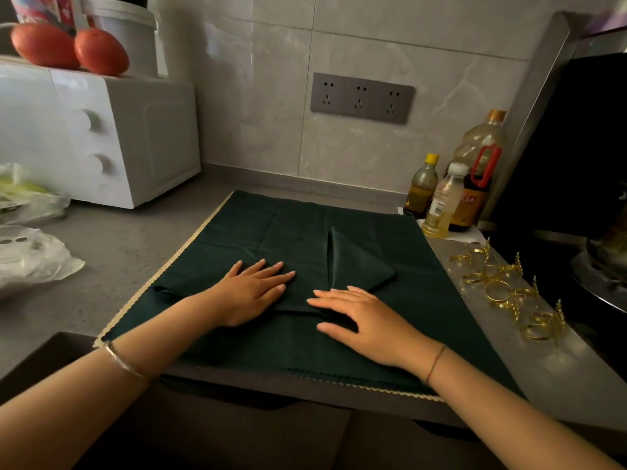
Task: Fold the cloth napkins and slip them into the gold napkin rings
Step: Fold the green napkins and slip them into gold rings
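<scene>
1 dark green napkin (359,262), partly folded.

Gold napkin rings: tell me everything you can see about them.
The gold napkin rings lie in a loose, overlapping heap on the grey counter, right of the green cloth. They look like shiny thin metal, bands with wheat-ear sprigs standing up. Their number is unclear. All are empty; neither the left hand nor the right hand touches them.

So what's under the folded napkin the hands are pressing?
A dark green cloth with a cream scalloped edge, spread flat on the countertop. Whether more layers lie beneath it is hidden.
</scene>
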`<action>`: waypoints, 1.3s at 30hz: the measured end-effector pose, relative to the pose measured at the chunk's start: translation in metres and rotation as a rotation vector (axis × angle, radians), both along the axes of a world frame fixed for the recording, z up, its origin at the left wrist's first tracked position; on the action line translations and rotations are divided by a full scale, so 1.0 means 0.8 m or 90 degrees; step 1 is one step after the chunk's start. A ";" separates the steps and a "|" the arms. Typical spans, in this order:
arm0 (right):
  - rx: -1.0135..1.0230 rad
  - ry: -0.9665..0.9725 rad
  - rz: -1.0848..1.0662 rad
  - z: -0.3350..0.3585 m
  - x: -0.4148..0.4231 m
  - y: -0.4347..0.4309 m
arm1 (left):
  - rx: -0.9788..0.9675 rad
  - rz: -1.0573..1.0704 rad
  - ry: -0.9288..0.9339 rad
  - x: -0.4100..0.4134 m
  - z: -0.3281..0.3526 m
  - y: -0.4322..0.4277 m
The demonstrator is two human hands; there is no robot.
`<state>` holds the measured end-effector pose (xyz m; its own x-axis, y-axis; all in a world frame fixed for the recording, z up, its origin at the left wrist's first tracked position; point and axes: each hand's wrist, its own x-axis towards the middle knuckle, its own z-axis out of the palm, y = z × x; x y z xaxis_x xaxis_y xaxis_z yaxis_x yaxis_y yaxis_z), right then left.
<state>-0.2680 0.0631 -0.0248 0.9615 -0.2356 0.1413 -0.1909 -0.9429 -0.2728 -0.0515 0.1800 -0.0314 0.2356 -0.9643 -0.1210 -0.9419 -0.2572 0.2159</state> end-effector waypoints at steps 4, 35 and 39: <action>-0.104 -0.066 -0.018 -0.005 0.013 0.000 | -0.012 -0.004 -0.007 -0.006 -0.002 -0.003; -0.047 -0.181 -0.099 -0.011 -0.076 -0.056 | -0.238 -0.305 -0.085 0.047 0.023 -0.036; 0.071 -0.219 -0.160 -0.013 -0.067 -0.061 | -0.261 -0.156 0.065 0.041 0.017 -0.042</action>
